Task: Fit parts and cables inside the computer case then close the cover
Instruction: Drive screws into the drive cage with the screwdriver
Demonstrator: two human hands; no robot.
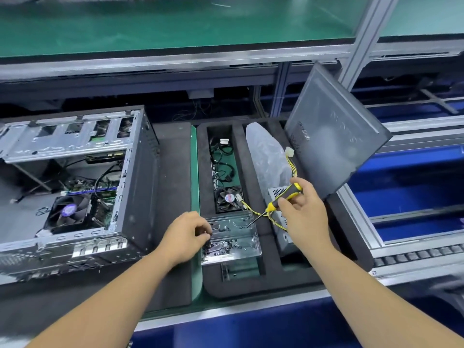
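Note:
An open computer case lies on its side at the left, showing a motherboard with a cooler fan. To its right a clear plastic screw box sits in a black foam tray. My left hand reaches into the box with curled fingers among small dark screws. My right hand grips a yellow-and-black screwdriver, its tip pointing down into the box. The grey side cover leans upright at the back right.
The tray also holds black cables, a loose case fan, a plastic bag and a power supply with yellow wires. A green-topped shelf runs above. Blue bins lie at the right.

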